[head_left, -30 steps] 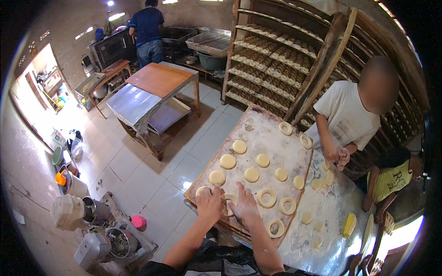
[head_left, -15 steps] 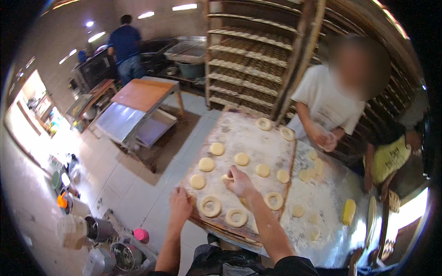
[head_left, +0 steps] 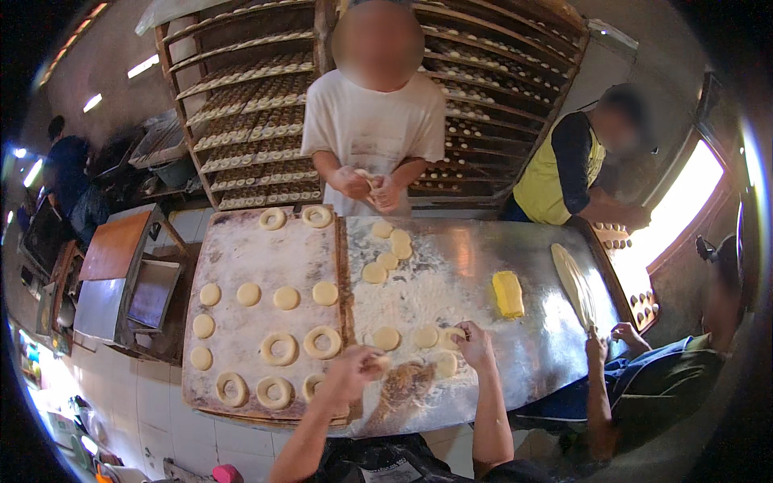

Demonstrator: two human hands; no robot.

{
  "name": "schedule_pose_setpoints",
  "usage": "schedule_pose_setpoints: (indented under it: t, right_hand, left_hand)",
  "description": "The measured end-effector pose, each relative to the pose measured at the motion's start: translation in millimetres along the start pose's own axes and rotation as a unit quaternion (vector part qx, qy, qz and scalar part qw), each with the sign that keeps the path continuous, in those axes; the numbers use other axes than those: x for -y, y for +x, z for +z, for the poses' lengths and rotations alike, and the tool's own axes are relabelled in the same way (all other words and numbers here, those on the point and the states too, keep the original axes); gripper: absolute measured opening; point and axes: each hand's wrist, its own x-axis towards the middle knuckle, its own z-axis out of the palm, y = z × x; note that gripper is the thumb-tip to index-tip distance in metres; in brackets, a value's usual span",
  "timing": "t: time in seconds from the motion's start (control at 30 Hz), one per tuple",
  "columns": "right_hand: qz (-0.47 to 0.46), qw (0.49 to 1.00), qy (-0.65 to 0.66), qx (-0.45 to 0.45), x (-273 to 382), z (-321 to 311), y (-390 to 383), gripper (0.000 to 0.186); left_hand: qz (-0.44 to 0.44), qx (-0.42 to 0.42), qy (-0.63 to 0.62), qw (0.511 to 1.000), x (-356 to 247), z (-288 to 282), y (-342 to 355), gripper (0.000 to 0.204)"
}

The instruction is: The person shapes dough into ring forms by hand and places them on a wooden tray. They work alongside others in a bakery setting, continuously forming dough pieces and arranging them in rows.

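Note:
My left hand is closed over the seam between the floured wooden board and the metal table, with a pale piece of dough partly hidden at its fingers. To its right, my right hand pinches the edge of a dough disc on the floured table. Close by lie more flat discs, one of them below my right fingers. The wooden board carries dough rings along its near and far sides, and plain discs between them.
Across the table a person in a white shirt handles dough. A yellow block lies on the metal table. At right, someone holds a long pale dough strip; another wears a yellow vest. Racks of dough pieces stand behind.
My view has swung right. Both hands have gone from the board toward the table; my right hand is now at discs on the table, my left at the board's right edge.

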Motion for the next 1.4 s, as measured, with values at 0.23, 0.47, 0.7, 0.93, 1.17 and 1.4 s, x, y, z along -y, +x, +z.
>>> schedule_pose_setpoints:
  t: [0.23,0.47,0.7,0.93,1.17,1.4]
  right_hand:
    - [-0.179,0.933,-0.302,-0.075,-45.9,-16.7,25.3,0.036]
    - [-0.101,0.971,0.135,0.168,-12.0,-44.5,13.8,0.031]
    - [-0.113,0.909,0.322,0.237,32.5,-70.0,-35.3,0.048]
    - [-0.18,0.96,0.215,-0.024,78.4,-1.0,-34.9,0.052]
    - [-0.09,0.648,0.622,0.431,86.4,-4.1,-45.4,0.052]
    - [0.061,0.757,0.563,0.327,123.1,36.8,-62.9,0.046]
  left_hand:
    - [0.08,-0.059,0.362,0.927,16.3,116.7,30.1,0.041]
    - [-0.089,-0.03,0.022,0.995,-20.9,136.8,38.5,0.035]
    - [-0.08,-0.007,-0.185,0.979,-59.3,127.7,23.5,0.037]
    - [0.089,-0.155,0.078,0.981,-61.6,116.1,13.8,0.031]
    - [0.135,-0.316,0.046,0.938,-44.7,97.3,-4.9,0.048]
    - [0.184,-0.237,-0.491,0.818,-32.4,74.1,-36.5,0.05]
